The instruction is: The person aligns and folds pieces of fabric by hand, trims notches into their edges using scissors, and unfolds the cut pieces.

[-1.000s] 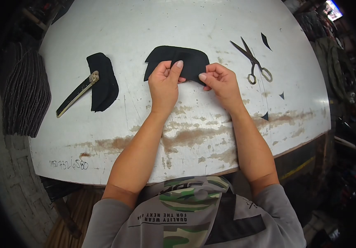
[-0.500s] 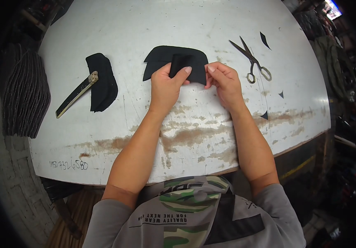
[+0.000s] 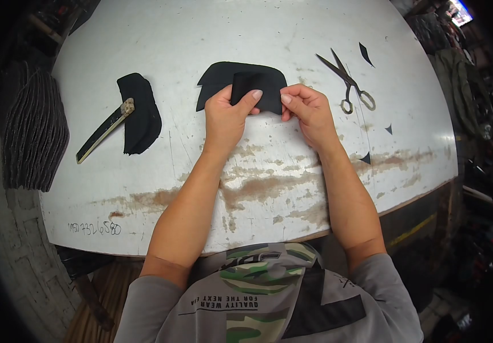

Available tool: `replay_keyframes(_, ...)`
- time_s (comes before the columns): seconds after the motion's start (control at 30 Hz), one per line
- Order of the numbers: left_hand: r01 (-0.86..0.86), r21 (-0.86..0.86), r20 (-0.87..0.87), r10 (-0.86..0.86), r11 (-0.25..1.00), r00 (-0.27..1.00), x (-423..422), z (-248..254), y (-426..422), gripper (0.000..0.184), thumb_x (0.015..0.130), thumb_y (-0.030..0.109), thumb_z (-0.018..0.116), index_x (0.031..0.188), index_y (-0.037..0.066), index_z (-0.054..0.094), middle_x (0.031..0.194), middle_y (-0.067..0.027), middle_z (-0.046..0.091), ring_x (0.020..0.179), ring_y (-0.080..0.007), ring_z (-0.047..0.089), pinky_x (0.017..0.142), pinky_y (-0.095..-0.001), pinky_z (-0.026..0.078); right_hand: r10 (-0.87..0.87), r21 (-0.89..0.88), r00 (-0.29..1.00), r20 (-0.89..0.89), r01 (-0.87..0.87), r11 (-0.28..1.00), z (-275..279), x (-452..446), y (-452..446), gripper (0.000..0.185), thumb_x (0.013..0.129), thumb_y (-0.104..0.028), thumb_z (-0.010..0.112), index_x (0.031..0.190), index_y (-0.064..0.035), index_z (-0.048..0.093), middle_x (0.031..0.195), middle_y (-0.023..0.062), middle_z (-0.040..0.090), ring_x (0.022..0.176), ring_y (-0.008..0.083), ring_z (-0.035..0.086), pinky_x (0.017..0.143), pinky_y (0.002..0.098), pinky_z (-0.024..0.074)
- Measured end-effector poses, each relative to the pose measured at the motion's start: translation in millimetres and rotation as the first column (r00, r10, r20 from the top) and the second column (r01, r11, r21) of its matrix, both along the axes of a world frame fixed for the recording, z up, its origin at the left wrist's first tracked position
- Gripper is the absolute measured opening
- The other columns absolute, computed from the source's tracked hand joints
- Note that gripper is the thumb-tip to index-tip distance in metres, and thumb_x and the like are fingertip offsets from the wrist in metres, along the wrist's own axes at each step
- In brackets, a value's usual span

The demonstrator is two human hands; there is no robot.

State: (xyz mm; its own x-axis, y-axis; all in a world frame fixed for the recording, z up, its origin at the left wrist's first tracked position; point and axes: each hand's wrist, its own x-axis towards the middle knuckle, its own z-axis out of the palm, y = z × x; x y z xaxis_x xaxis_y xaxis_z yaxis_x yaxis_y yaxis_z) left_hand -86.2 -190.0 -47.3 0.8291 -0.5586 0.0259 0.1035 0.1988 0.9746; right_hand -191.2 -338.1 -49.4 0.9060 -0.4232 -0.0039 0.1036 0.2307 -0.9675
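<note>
Black cloth (image 3: pixel 255 82): left hand (image 3: pixel 225 117) pinches, right (image 3: pixel 313 117) seemingly too.

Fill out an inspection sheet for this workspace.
Surface: white tabletop, scuffed, with brown stains and handwriting near the close edge.
Job's things: layered black pieces, partly hidden by fingers.
Clutter: open scissors, small black scraps, dark-handled tool resting partly on other black pieces.
Grips: left grip pinches, thumb on top; right grip pinches the right edge.
Cables: nothing seen.
Surroundings: dark layered stack at left; lit screen upper right; margins too dark to judge.
</note>
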Motion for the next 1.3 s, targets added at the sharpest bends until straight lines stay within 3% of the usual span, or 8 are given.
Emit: replay_keyframes(1.3, -0.007, -0.001, 0.015, 0.007, 1.0, 1.0, -1.2, 2.4, -0.5, 0.016, 0.086, 0.011, 0.074, 0.097, 0.0, 0.071, 0.086, -0.0025, 0.07, 0.071, -0.0071, 0.061, 0.065, -0.0224, 0.052, 0.03, -0.011, 1.0, 0.008, -0.03, 0.999, -0.3, -0.7, -0.7, 0.014, 0.092, -0.009, 0.066, 0.101, 0.0013, 0.067, 0.077, 0.003, 0.064, 0.066, 0.008, 0.057, 0.061, 0.0206, 0.0461)
